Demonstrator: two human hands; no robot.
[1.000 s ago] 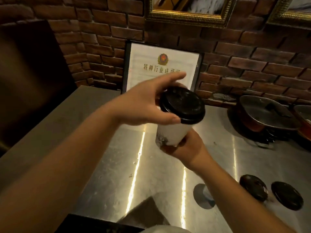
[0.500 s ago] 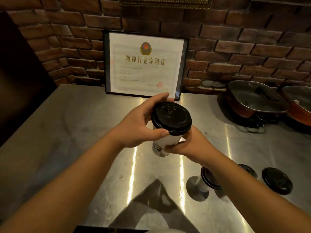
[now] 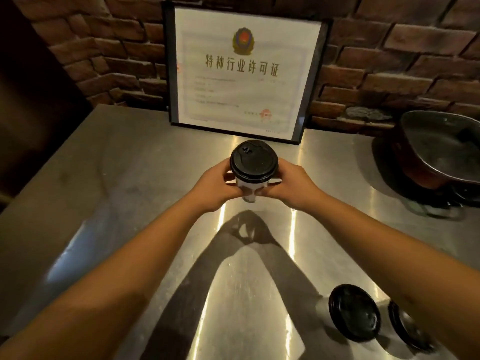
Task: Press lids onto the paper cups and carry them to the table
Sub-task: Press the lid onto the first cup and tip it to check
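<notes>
A white paper cup (image 3: pixel 248 190) with a black lid (image 3: pixel 254 159) on top stands at mid-counter, a little in front of the framed certificate. My left hand (image 3: pixel 215 187) wraps its left side and my right hand (image 3: pixel 293 187) wraps its right side, fingers just under the lid's rim. Whether the cup's base touches the counter I cannot tell. At the lower right, a second black-lidded cup (image 3: pixel 354 311) stands on the counter, and a loose black lid (image 3: pixel 407 327) lies beside it, partly hidden by my right forearm.
The steel counter (image 3: pixel 117 178) runs back to a brick wall. A framed certificate (image 3: pixel 244 74) leans on the wall behind the cup. A dark pan with a glass cover (image 3: pixel 441 149) sits at the right. A dark panel borders the left side.
The cup has come down from mid-air to counter level and further from me. My left hand has slid from the lid's top to the cup's side, and the view has tilted downward.
</notes>
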